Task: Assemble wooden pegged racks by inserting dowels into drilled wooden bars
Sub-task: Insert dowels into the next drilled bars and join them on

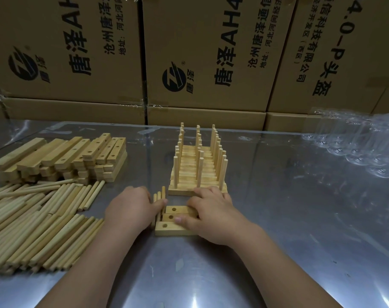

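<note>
My left hand point(131, 210) grips a few short pale wooden dowels point(163, 193) just beside my right hand point(211, 215), which lies flat, pressing three pale drilled wooden bars point(173, 228) beneath it; if those bars slip, a tilted dowel could jam.

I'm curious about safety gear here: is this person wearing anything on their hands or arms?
No. The left hand and right hand are bare: no gloves, and no rings show. Neither wrist carries a watch or band. The left forearm and right forearm are uncovered, with no sleeve in view down to the picture's bottom edge.
</note>
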